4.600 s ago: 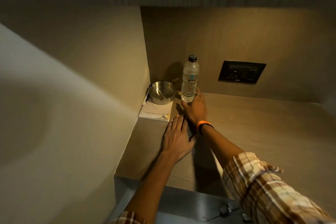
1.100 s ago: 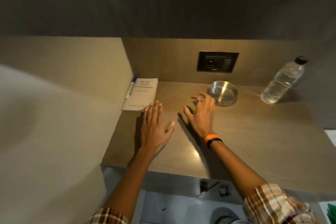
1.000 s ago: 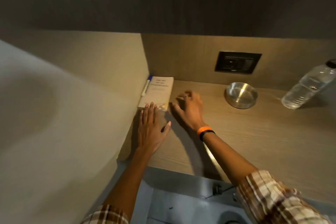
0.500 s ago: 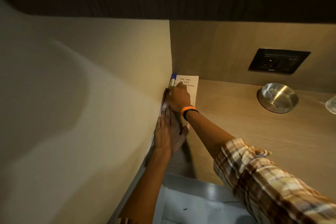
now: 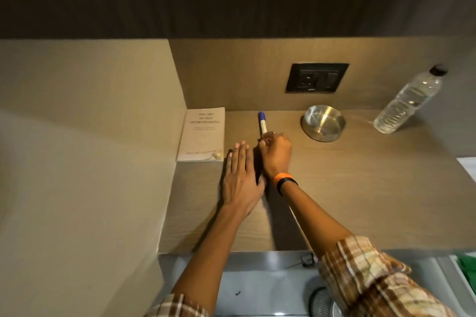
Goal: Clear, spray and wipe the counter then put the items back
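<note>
The right hand [image 5: 276,154] has its fingers [image 5: 266,137] curled around the lower end of a white marker [image 5: 262,123] with a blue cap; the marker points away from the person toward the back wall, its capped end clear of the hand. Whether the marker is resting on the wooden bench [image 5: 360,188] or lifted just above it cannot be told. An orange and black band [image 5: 284,182] sits on the right wrist, and a plaid sleeve [image 5: 365,273] is pushed up the forearm.

The left hand [image 5: 240,180] lies flat on the bench just beside the right one, palm down, fingers straight and together, holding nothing.

Just left of the left fingertips, a pale book [image 5: 203,134] lies flat in the back left corner of the bench, its long edge against the side wall. To the right of the marker, near the back wall, stands a round steel bowl [image 5: 323,122]. Farther right, well apart from the hands, a clear water bottle [image 5: 409,100] with a dark cap stands on the bench. A black socket plate [image 5: 316,78] is set in the back wall above the bowl.
</note>
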`<state>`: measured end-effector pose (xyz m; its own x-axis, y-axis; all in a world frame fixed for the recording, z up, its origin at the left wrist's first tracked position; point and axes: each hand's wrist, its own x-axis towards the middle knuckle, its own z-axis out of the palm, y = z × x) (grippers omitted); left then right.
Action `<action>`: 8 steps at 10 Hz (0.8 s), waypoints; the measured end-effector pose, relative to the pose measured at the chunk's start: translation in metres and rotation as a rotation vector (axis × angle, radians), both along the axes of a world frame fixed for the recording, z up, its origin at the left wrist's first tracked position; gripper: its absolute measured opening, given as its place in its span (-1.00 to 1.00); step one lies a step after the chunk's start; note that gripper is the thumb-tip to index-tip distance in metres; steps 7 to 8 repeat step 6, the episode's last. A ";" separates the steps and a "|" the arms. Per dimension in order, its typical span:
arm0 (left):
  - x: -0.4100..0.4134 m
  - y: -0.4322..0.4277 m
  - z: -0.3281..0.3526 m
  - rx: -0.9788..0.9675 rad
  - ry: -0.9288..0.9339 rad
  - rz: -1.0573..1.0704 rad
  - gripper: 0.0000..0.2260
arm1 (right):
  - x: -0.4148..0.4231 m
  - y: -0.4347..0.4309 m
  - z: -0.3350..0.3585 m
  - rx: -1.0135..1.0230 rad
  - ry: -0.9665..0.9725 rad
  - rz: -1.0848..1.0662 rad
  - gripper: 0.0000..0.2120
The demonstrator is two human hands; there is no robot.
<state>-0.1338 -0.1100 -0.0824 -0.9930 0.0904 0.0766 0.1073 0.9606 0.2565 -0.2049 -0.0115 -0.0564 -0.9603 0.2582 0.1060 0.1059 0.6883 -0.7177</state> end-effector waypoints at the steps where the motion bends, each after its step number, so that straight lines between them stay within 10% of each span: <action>1: -0.006 0.010 -0.005 -0.039 -0.050 -0.020 -0.22 | 0.000 0.001 -0.004 0.015 -0.011 -0.001 -0.84; 8: 0.006 0.030 0.018 -0.013 0.127 -0.010 -0.39 | 0.075 0.055 0.006 0.056 -0.021 0.062 -0.72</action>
